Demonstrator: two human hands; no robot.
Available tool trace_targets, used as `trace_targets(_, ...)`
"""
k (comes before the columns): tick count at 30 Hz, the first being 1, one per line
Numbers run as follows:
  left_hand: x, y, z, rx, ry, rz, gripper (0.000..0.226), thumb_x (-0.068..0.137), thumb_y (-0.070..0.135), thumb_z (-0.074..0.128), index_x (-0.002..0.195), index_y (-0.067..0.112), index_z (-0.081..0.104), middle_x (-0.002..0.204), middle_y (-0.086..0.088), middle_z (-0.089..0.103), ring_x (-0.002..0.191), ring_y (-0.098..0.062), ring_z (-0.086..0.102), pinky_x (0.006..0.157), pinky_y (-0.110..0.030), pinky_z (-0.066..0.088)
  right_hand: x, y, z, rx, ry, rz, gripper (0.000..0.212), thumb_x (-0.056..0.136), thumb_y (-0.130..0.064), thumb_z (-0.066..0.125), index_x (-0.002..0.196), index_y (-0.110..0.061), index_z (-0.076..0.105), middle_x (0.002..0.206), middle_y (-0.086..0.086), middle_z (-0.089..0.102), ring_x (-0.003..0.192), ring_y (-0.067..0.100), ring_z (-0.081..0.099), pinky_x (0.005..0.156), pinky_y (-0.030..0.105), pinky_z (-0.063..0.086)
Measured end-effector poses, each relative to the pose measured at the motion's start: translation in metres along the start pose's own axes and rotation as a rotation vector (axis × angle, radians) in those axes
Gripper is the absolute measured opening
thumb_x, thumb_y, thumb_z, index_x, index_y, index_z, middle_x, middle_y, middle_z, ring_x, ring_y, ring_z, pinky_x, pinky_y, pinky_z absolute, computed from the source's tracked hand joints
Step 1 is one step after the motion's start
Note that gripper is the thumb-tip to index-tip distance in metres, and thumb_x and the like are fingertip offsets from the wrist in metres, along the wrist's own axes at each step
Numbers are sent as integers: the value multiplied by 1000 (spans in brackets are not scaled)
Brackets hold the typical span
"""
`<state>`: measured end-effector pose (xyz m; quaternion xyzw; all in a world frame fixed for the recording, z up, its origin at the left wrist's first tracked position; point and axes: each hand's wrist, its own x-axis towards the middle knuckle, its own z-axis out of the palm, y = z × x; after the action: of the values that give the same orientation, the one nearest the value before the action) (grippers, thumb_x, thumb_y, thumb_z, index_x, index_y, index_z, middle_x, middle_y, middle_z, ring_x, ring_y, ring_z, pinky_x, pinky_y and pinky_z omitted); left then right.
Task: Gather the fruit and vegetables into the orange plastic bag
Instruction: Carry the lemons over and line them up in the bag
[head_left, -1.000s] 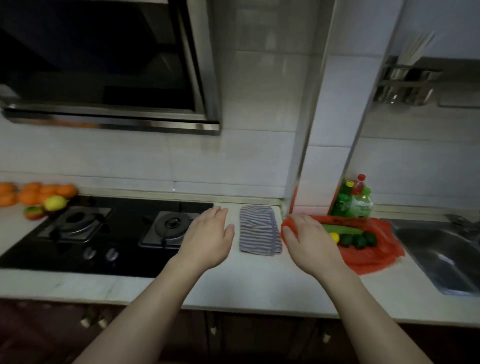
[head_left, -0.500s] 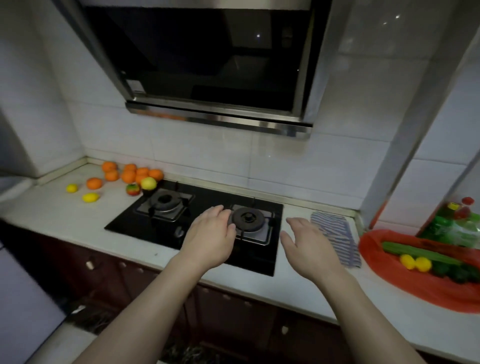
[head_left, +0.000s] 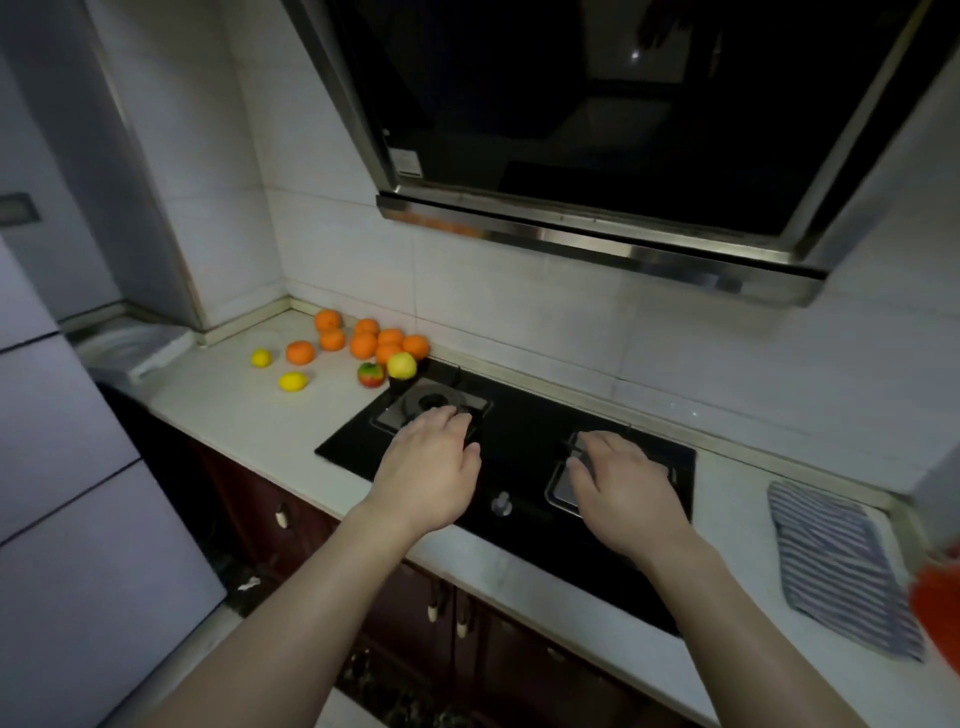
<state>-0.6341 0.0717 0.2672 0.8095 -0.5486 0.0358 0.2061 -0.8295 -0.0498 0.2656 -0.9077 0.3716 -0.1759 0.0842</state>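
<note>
Several oranges (head_left: 363, 344) lie in a cluster on the white counter at the back left, beside the hob. Two small lemons (head_left: 293, 381) sit in front of them, and a red-green apple (head_left: 371, 374) and a yellow-green apple (head_left: 402, 365) lie at the hob's corner. Only a blurred edge of the orange plastic bag (head_left: 937, 603) shows at the far right. My left hand (head_left: 428, 470) hovers over the left burner, fingers relaxed and empty. My right hand (head_left: 621, 486) hovers over the right burner, also empty.
A black gas hob (head_left: 519, 457) with two burners fills the counter's middle under a steel range hood (head_left: 597, 244). A striped cloth (head_left: 841, 566) lies on the counter at the right. A white fridge (head_left: 78, 493) stands at the left, with dark cabinets below the counter.
The view has swung left, away from the bag and toward the fruit. Both hands have moved left over the hob; the right hand left the bag's edge.
</note>
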Motion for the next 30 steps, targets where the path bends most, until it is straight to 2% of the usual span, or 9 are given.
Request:
trace_targets(5, 36, -54, -8, 21, 23, -31, 45, 96, 35, 41, 134, 12, 51, 138, -8, 50, 128, -25, 43, 108, -34, 31, 68, -31, 30, 23, -5, -64, 51, 98, -40, 36, 139, -12, 44, 141, 5, 47, 131, 20, 39, 107, 29, 29)
trace_targets(11, 64, -121, -18, 41, 46, -90, 37, 96, 31, 45, 124, 10, 57, 127, -12, 56, 119, -27, 48, 100, -33, 36, 130, -71, 61, 40, -1, -118, 47, 98, -39, 38, 134, -12, 49, 134, 6, 52, 124, 22, 44, 101, 30, 35)
trace_targets(16, 75, -174, -32, 54, 64, -135, 45, 98, 33, 42, 138, 12, 48, 138, -10, 50, 127, -25, 42, 105, -32, 31, 165, -111, 80, 21, -27, -174, 46, 97, -38, 40, 134, -11, 49, 134, 6, 52, 124, 21, 44, 100, 28, 34)
trace_targets(26, 92, -305, -69, 47, 62, -161, 49, 99, 36, 37, 144, 15, 40, 150, -8, 38, 137, -22, 32, 112, -32, 24, 220, -227, 124, 19, -25, -208, 42, 97, -32, 43, 131, -8, 52, 130, 9, 54, 120, 25, 46, 101, 30, 34)
trace_targets(30, 91, -368, -86, 37, 57, -143, 47, 99, 36, 38, 141, 15, 43, 147, -7, 41, 135, -23, 34, 110, -32, 24, 234, -285, 151, 56, -43, -191, 41, 98, -32, 40, 131, -10, 50, 131, 9, 53, 120, 25, 45, 101, 32, 35)
